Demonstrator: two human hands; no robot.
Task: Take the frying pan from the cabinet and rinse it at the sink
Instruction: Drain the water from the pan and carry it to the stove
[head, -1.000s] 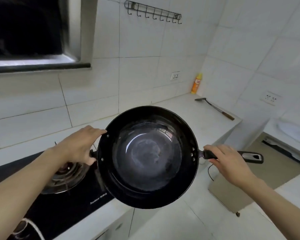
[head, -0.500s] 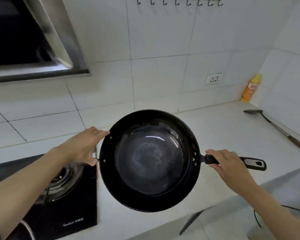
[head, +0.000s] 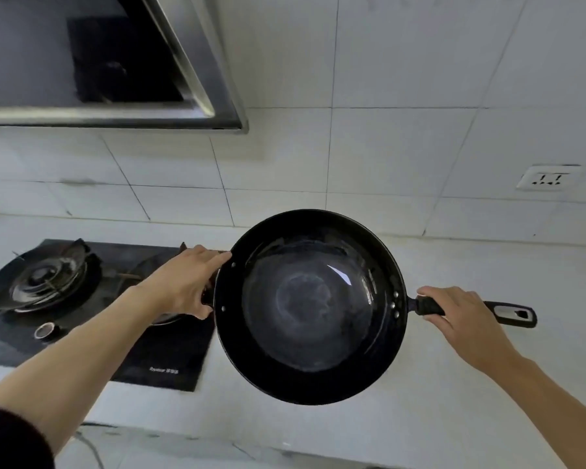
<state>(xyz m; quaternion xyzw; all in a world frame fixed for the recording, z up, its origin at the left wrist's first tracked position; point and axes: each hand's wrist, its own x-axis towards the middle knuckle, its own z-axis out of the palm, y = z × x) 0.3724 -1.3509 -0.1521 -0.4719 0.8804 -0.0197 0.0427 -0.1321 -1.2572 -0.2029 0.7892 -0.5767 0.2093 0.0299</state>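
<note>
the frying pan is held level in the air, open side up, above the white counter just right of the black gas stove. its long axis runs left to right along the counter's length, with the long black handle pointing right, toward the end where the wall socket sits. the right hand is wrapped around that handle close to the bowl, fingers curled over the top. the left hand grasps the opposite rim, where a small helper handle seems to be, thumb under and fingers reaching over the edge. compared with half a second back, the grip of both hands looks the same, but the pan has travelled left along the counter: the stove's left burner and more of the range hood now show, while the orange bottle, the spatula and the hook rail have dropped out of sight. the wall behind is white tile with dark grout lines, and the steel-edged hood hangs over the stove at the counter's left end. a dark sleeve shows at the lower left corner.
</note>
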